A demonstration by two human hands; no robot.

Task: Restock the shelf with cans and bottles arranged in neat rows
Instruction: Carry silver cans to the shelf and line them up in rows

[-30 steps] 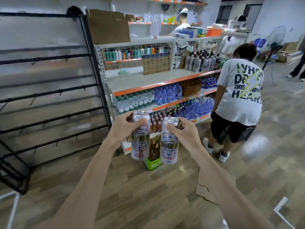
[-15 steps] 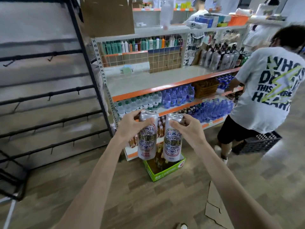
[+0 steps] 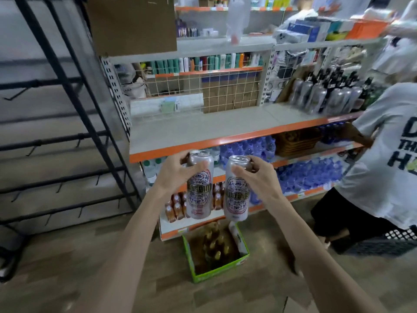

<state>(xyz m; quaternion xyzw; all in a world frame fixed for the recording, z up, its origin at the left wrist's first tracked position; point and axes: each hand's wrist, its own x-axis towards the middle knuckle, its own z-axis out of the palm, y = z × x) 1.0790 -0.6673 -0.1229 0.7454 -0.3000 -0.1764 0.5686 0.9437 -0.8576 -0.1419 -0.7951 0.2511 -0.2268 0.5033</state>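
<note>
Item 1: my left grip (image 3: 173, 175), centre of the frame, thumb and fingers curled round the top part of 1 tall silver can, the left can (image 3: 199, 193), with a blue and red pattern on its label. Item 2: my right grip (image 3: 259, 179), just right of centre, wrapped the same way round the right can (image 3: 237, 195), which has a matching pattern. Both cans are held in the air, close to upright, just beside each other with a narrow gap between them, in front of the shelf unit. Item 3: the bare shelf (image 3: 214, 129) with an orange front edge, directly above the cans in the frame. Item 4: blue water bottles (image 3: 246, 147) in rows on the tier below it, behind the cans. Item 5: small orange bottles (image 3: 176, 206) on a lower tier, partly hidden by the left can. Item 6: green box (image 3: 216, 271) on the floor, lower centre, open on top, with brown bottles inside. Item 7: black rack (image 3: 67, 109), left side of the frame. Item 8: a person in a white T-shirt (image 3: 383, 154) at the right edge, bent toward the shelves, with a black crate (image 3: 388, 242) beside their legs.
</note>
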